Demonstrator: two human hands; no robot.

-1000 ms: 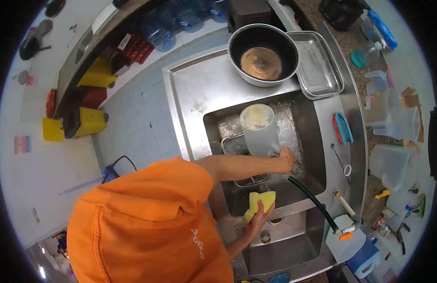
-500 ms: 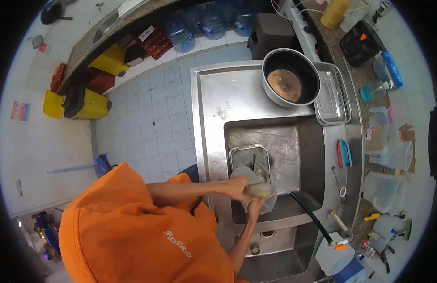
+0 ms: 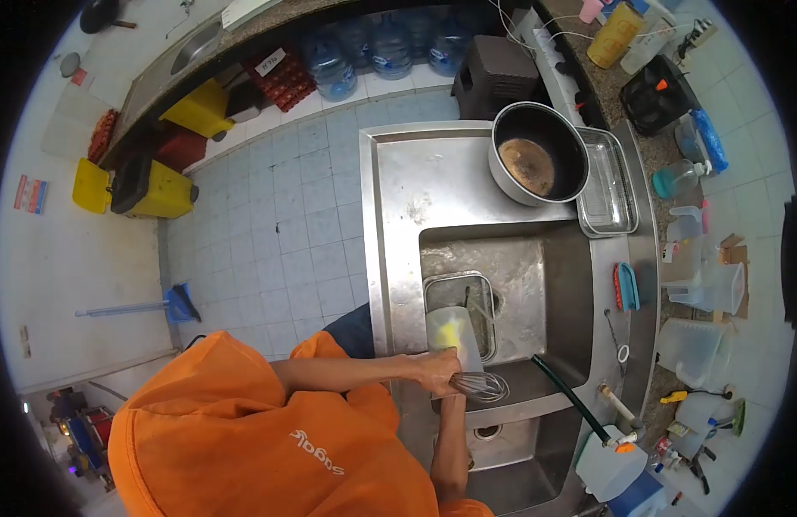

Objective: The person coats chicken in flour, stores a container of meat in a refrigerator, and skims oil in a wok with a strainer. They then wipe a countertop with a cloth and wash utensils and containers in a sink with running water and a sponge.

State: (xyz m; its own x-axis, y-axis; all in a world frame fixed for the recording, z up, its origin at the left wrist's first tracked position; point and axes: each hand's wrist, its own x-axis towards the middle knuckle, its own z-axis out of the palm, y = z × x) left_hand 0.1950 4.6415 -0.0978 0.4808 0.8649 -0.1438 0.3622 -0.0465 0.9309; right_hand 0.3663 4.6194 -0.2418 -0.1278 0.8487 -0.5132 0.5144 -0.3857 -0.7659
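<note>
My left hand [image 3: 434, 372] is closed around a wire whisk [image 3: 483, 387], whose loops point right over the near edge of the large basin. My right hand [image 3: 451, 403] comes up from below, its fingers hidden behind my left hand. Just above both hands, a translucent pitcher [image 3: 469, 332] lies in the large sink basin [image 3: 520, 267], with a bright yellow patch showing at it; whether this is the sponge is unclear. Beside the pitcher, a rectangular metal-rimmed tray [image 3: 457, 279] rests in the basin.
A dark-lined pot [image 3: 540, 155] and a clear rectangular dish [image 3: 607, 185] sit on the steel counter [image 3: 433, 172]. A green hose [image 3: 570, 398] reaches over the basin. A blue and red brush [image 3: 626, 287] lies on the right ledge. The smaller basin [image 3: 519, 474] is below.
The pitcher went from upright in mid-basin down toward the basin's near left. Both hands came together; my left hand left the pitcher's handle and now has the whisk. The sponge is no longer clearly visible.
</note>
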